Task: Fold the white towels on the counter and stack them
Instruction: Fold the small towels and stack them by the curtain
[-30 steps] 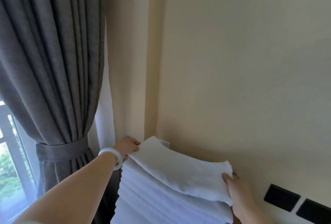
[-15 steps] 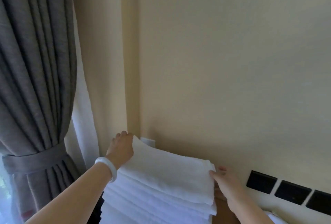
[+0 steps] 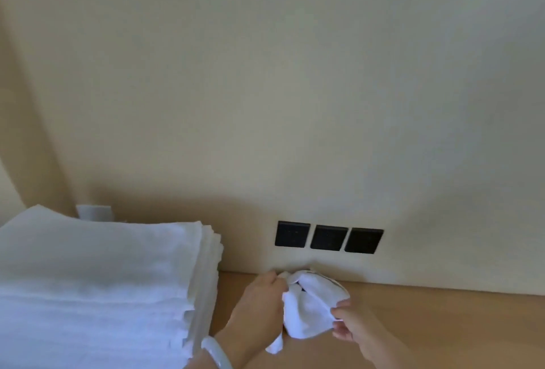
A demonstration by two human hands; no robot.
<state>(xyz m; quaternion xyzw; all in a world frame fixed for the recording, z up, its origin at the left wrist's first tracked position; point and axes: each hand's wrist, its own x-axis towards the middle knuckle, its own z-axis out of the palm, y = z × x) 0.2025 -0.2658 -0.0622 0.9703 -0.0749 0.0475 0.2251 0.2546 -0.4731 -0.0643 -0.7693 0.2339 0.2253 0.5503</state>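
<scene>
A tall stack of folded white towels [image 3: 97, 286] fills the lower left, standing on the wooden counter [image 3: 442, 318]. To its right lies a small crumpled white towel [image 3: 309, 309] close to the wall. My left hand [image 3: 259, 300], with a pale bangle on its wrist, grips that towel's left side. My right hand [image 3: 351, 327] pinches its right edge. Part of the towel hangs down below my left hand.
A cream wall rises behind the counter. Three black square wall plates [image 3: 328, 237] sit in a row just above the counter's back edge. A white wall plate [image 3: 94, 212] shows behind the stack. The counter stretches bare to the right.
Both hands have left the top towel of the stack and moved right to take hold of a crumpled towel on the counter. The view has swung right, away from the curtain.
</scene>
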